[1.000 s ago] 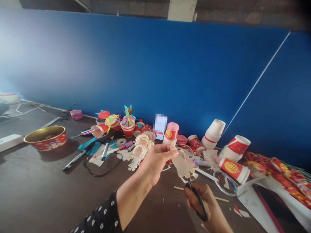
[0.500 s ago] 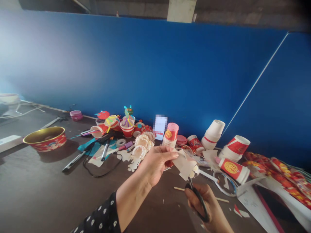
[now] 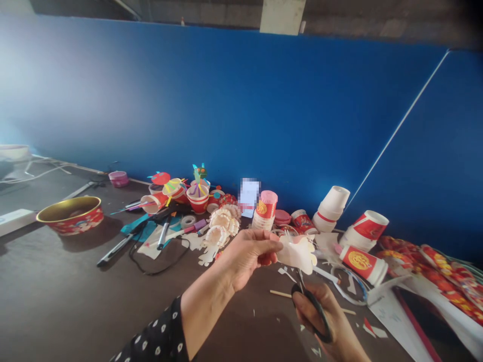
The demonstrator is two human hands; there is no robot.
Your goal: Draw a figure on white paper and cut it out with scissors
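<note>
My left hand (image 3: 249, 254) pinches the left edge of a white paper cutout (image 3: 296, 252) between thumb and fingers, holding it above the table. The cutout's right side has a rounded, scalloped edge. Below it, my right hand (image 3: 326, 314) is closed around black-handled scissors (image 3: 319, 309), fingers through the loops. The blades point up toward the cutout's lower edge; I cannot tell whether they touch it. A small white scrap (image 3: 287, 273) shows on the table just under the cutout.
A red and gold tin bowl (image 3: 73, 221) stands at the left. Paper cups (image 3: 198, 201), a cup stack (image 3: 266, 206), white scalloped paper pieces (image 3: 219, 236), a lit phone (image 3: 249, 197) and markers line the back. At right are tipped cups (image 3: 364, 264) and red packets (image 3: 441, 271).
The paper cutout has turned so its scalloped edge faces right. The scissors have moved slightly down and right, away from it. A white scrap now shows below the cutout.
</note>
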